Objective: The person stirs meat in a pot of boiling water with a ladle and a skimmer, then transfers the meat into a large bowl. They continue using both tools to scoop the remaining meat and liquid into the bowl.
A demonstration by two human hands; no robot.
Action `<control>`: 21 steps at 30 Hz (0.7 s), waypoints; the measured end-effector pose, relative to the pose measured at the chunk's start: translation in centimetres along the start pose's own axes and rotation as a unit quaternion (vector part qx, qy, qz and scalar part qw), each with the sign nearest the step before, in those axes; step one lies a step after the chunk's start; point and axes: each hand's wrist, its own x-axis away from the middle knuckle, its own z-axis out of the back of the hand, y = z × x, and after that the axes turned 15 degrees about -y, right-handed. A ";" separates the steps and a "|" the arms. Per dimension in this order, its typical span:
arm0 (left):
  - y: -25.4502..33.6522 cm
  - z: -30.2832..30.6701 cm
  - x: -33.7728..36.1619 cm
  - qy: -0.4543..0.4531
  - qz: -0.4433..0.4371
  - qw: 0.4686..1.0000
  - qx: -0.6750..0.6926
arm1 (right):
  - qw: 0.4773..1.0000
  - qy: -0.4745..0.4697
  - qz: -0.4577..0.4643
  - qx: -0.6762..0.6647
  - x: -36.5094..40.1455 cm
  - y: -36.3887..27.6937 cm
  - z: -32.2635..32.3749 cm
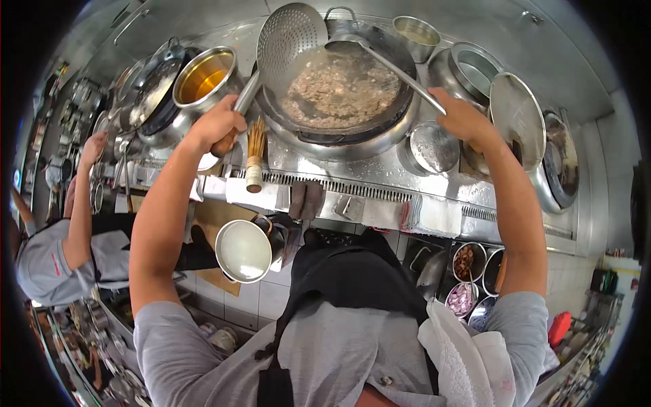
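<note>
My left hand is closed around the handle of a large perforated strainer, whose round head is raised over the left side of a big wok. Minced, brownish food in cloudy liquid fills the wok. My right hand grips the long metal handle of a ladle; its bowl is at the far side of the wok, just right of the strainer. A bamboo brush stands beside my left hand.
Left of the wok is a pot of amber liquid. Metal bowls and a round mesh strainer are at the right. A pot of pale liquid sits below the counter. A co-worker works at the far left.
</note>
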 end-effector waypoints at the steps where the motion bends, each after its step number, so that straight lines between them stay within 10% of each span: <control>1: 0.1 0.0 0.6 -0.021 0.008 0.999 0.026 | 1.000 -0.014 -0.015 -0.019 0.9 -0.3 -0.2; 21: 1.5 -7.6 1.6 -0.180 -0.001 0.939 0.292 | 0.952 0.067 -0.131 -0.270 15.2 -4.5 -11.9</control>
